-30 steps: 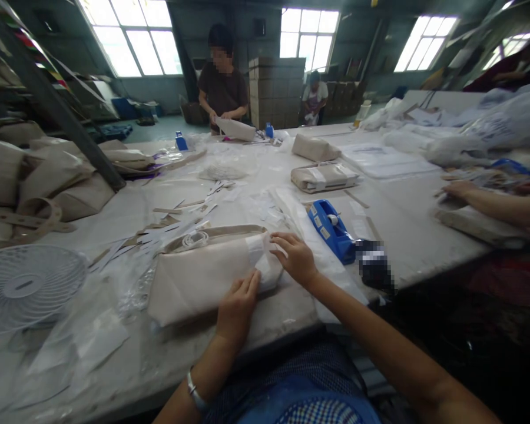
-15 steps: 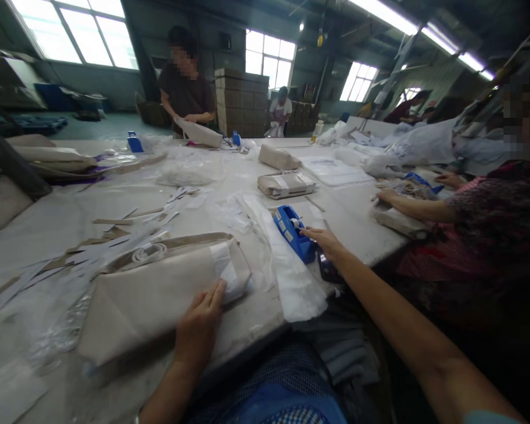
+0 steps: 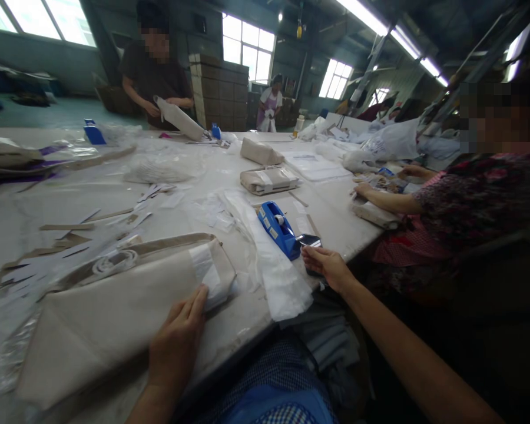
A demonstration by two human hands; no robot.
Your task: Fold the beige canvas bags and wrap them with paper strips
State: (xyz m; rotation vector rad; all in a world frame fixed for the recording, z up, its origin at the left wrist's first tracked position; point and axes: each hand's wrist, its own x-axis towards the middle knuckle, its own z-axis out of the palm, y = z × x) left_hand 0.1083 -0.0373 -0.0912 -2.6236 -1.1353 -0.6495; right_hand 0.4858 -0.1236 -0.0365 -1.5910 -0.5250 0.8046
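A beige bag (image 3: 123, 312) lies at ten o'clock from the wearer (image 3: 251, 377), a blue tape dispenser (image 3: 275, 228) at twelve. The left hand (image 3: 179, 330), fingers together, rests against the white paper (image 3: 209, 278); light pressure should avoid creases. Whether the right hand (image 3: 327, 266), at one, pinches anything, I cannot tell.

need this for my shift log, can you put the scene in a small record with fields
left hand: fingers on the white patch at the right end of the beige bag
right hand: beside the near end of the blue tape dispenser; shiny piece at its fingers, too small to identify
on bag: coiled white cord
between bag and dispenser: crumpled translucent sheeting
co-worker at right: forearm above another pale bag
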